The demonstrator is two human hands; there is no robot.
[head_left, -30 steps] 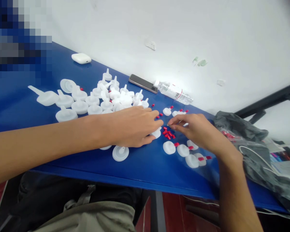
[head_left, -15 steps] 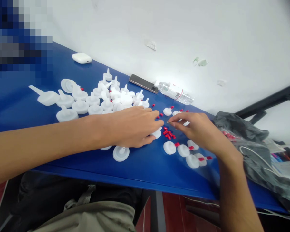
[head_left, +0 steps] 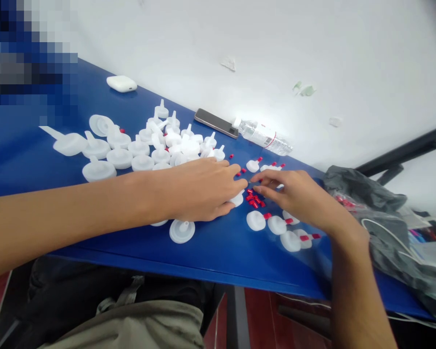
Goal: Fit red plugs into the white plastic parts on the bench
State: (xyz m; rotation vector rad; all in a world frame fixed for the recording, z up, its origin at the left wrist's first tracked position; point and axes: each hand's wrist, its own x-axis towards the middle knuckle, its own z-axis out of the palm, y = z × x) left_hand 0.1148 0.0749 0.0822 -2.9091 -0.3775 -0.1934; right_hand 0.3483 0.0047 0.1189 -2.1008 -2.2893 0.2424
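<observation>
Grips white round spouted plastic piece (head_left: 238, 198) in left hand (head_left: 210, 189) | holds right hand (head_left: 289, 191) with fingertips parted | best to pinch small red plastic cylinders (head_left: 255, 199) singly, squarely

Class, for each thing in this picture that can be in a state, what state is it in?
Left hand: holding a white piece
Right hand: thumb and forefinger nearly together; contents unclear
Red caps: loose, mostly heaped
Red-tipped white pieces: capped, lying tilted
Clustered white pieces: mostly spout-up
Bottle: capped, on its side
Phone: screen dark
Grey bag: crumpled
</observation>
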